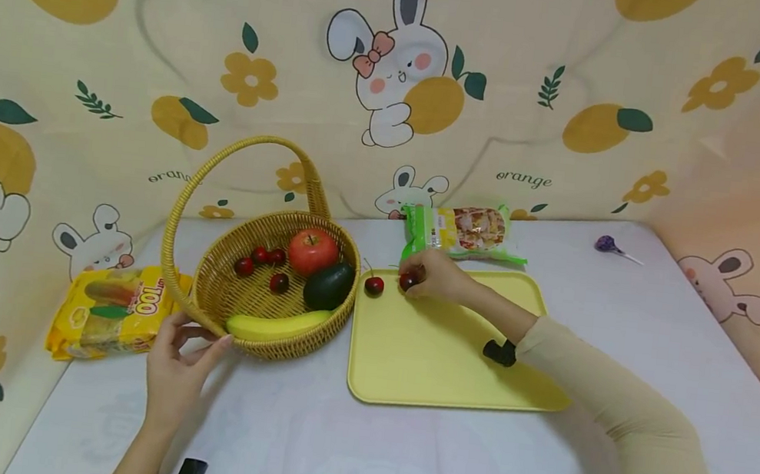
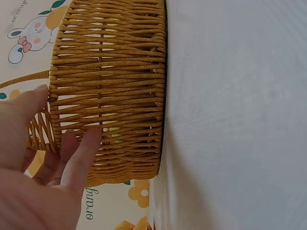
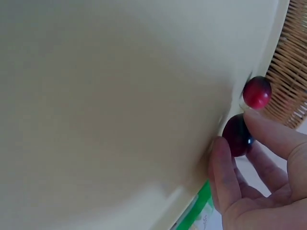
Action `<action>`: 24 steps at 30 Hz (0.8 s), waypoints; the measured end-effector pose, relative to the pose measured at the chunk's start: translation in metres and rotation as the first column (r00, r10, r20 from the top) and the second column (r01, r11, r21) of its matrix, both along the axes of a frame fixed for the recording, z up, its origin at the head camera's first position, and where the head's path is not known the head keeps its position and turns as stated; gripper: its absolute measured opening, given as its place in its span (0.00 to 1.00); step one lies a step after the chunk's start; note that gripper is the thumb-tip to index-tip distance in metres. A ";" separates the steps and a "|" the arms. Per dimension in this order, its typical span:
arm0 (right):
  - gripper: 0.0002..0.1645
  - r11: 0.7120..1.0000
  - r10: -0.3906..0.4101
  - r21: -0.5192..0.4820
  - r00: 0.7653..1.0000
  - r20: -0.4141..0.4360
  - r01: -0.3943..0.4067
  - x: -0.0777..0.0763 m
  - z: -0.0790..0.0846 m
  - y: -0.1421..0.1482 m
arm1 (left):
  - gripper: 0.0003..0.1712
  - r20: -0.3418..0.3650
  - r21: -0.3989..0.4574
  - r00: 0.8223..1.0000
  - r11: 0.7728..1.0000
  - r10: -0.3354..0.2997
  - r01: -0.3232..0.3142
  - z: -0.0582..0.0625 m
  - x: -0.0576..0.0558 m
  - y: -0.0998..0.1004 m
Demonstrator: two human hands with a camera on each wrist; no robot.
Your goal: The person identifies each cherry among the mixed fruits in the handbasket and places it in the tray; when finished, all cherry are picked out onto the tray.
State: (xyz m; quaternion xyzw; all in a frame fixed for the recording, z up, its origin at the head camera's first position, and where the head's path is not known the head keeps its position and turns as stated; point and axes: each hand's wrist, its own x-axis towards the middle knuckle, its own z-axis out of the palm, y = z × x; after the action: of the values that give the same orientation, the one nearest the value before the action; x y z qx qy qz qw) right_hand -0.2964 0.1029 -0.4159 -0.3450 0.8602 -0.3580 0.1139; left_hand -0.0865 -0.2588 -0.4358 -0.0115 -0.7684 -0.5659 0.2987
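A wicker basket (image 1: 292, 347) with a tall arched handle stands left of the middle. Inside lie a red apple (image 1: 313, 252), an avocado (image 1: 329, 287), a banana (image 1: 282, 325) and several cherries (image 1: 279, 283). My left hand (image 1: 180, 367) holds the basket near the foot of its handle, thumb at the rim and fingers against the woven side (image 2: 108, 86). Over the far left part of a yellow tray (image 1: 422, 365), my right hand (image 1: 441, 278) pinches a dark red cherry (image 3: 238, 135) between thumb and fingers. Another cherry (image 1: 374, 286) with a stem lies on the tray close by, beside the basket.
A yellow snack package (image 1: 111, 313) lies left of the basket. Behind the tray rests a green and white food packet (image 1: 467, 229). A purple lollipop (image 1: 607, 245) lies at the far right. Patterned cloth walls (image 1: 386, 176) rise behind and beside the table.
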 end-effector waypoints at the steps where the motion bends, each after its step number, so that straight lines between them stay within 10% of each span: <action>1: 0.18 1.000 -0.011 0.007 1.000 -0.012 0.011 0.001 -0.001 -0.001 | 0.31 0.004 0.001 1.000 1.000 0.003 -0.003 0.000 0.000 0.000; 24: 0.25 0.994 -0.067 0.085 0.996 -0.059 0.072 0.005 0.013 -0.002 | 0.32 0.003 0.004 1.000 1.000 0.005 -0.005 0.000 0.001 0.001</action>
State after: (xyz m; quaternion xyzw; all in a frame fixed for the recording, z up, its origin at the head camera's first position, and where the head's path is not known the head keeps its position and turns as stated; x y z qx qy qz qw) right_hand -0.2918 0.1012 -0.4032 -0.3194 0.8893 -0.3141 0.0919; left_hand -0.0857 -0.2582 -0.4359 -0.0083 -0.7677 -0.5667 0.2989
